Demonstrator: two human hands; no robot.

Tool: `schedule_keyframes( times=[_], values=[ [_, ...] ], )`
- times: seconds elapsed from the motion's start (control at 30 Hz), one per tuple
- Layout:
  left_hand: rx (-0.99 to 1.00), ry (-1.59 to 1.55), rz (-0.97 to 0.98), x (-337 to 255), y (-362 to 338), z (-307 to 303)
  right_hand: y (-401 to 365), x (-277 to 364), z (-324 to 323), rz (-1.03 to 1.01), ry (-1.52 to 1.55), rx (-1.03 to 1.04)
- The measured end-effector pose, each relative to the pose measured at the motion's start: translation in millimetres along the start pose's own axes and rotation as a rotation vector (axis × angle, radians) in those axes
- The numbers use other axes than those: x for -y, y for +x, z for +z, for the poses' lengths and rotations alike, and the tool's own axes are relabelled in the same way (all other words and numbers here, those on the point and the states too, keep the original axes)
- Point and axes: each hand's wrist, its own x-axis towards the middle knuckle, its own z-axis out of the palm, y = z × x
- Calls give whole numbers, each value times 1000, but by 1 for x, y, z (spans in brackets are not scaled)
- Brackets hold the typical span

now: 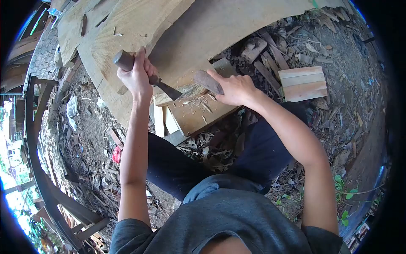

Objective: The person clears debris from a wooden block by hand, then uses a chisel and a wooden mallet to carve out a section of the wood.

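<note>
1. this is an open-air woodworking yard, not a room: the floor is bare earth (359, 97), and daylight and green leaves (344, 197) show at the edges.
2. a huge rough timber slab (169, 29) fills the upper part of the view, its pale face scored with cut marks.
3. wood chips and shavings (211, 146) lie thick on the ground below the slab.
4. 3 pale sawn blocks (303, 83) lie side by side on the dirt, with darker offcuts (270, 59) scattered just beside them.
5. a bladed hand tool (167, 88) with a wooden handle meets a freshly cut workpiece (198, 114).
6. dark timber framing (50, 190) runs along the left edge.
</note>
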Motion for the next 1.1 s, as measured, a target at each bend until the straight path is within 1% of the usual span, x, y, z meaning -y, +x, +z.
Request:
schedule_keyframes(
  times=[0.3,0.37,0.5,0.57,0.63,0.7,0.8,0.87,0.93,0.97,1.03,1.07,1.1],
  values=[
    [36,38,26,5,1,0,-1,-1,1,-14,-3,-13],
    [14,-23,16,1,1,0,0,-1,0,-20,-8,-19],
    [-5,-48,20,1,1,0,1,-1,0,-14,-8,3],
    [33,55,26,10,0,-2,1,-2,1,-17,-6,-9],
    [47,12,35,12,1,-3,-1,-1,1,-4,1,-22],
    [5,31,18,11,2,-3,0,-1,1,-7,2,-5],
    [-3,72,6,12,-2,-2,-1,0,-5,-1,4,21],
    [-14,91,36,14,-4,-1,-2,3,-7,-2,5,29],
    [-23,104,55,13,-7,3,-4,4,-11,43,-8,79],
    [-27,95,72,14,-8,3,-4,4,-12,38,-20,65],
    [-30,218,89,19,-8,-1,-4,3,-14,53,7,77],
    [-31,236,115,20,-10,-3,-2,1,-20,69,87,92],
    [-40,214,150,23,-11,-3,-1,-2,-27,51,63,74]
  ],
)
